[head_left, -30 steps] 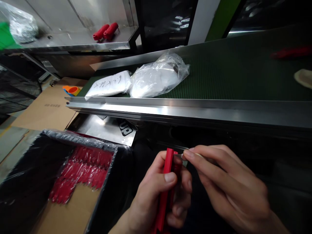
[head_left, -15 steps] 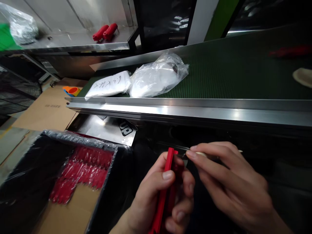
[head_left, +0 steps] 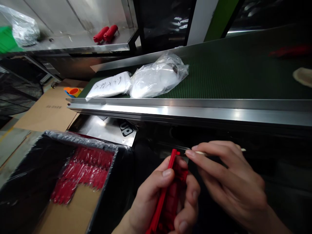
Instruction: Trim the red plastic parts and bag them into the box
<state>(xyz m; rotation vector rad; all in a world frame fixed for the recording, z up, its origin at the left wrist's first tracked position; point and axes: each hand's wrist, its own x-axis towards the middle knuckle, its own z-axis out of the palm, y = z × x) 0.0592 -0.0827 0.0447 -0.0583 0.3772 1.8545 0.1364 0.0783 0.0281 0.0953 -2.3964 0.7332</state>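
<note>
A long red plastic part lies in my left hand, with the thumb on its near edge and the fingers curled round its far side. My right hand pinches a thin tool with a pale handle between thumb and fingertips. The tool's thin tip points left, at the small red tab on the upper end of the part; whether it touches is too small to tell.
A green conveyor belt with a metal rail crosses ahead, carrying a white packet and a clear plastic bag. At lower left stands a lined box holding wrapped red parts. Two red pieces rest on a metal shelf.
The red part has turned slightly in my left hand, showing more of its inner side, and the left fingers have shifted right. My right hand still holds the tool, almost unmoved.
</note>
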